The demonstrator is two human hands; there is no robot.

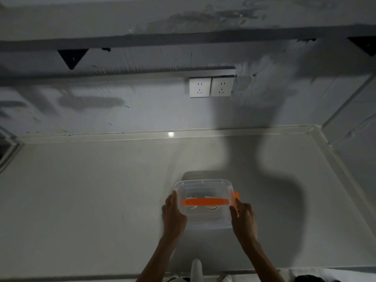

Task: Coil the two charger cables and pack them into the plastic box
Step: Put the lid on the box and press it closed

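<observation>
A clear plastic box (203, 185) with a lid and an orange handle (205, 201) sits on the pale countertop (91, 190), right of centre and near me. Through the lid I make out two pale coiled cables (211, 209) inside, blurred. My left hand (174, 215) grips the box's left side. On the right side my right hand (243, 217) grips it by an orange latch (237, 197).
Two white wall sockets (210, 86) are on the wall behind the counter. A dark shelf with black brackets (72, 58) runs above. A raised lip (335, 159) borders the counter at back and right. A white object (197, 268) stands at the near edge.
</observation>
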